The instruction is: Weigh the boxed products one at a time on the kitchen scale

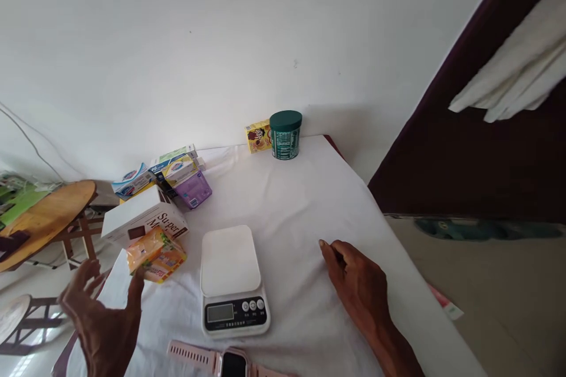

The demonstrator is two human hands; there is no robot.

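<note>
My left hand [104, 321] hovers open at the table's left edge, fingers spread, just below an orange snack packet [155, 254] and holding nothing. My right hand [356, 280] rests on the white tablecloth [305, 206] to the right of a white kitchen scale [232, 280]; its fingers are curled under, with nothing visible in them. The scale's platform is bare. A pink wristwatch [221, 360] lies in front of the scale at the near edge.
A white carton [141, 217], a purple box [193, 188] and several blue-and-white boxes [152, 174] crowd the left side. A green-lidded jar [285, 134] and a yellow box [259, 136] stand by the wall. A wooden round table [42, 218] lies left.
</note>
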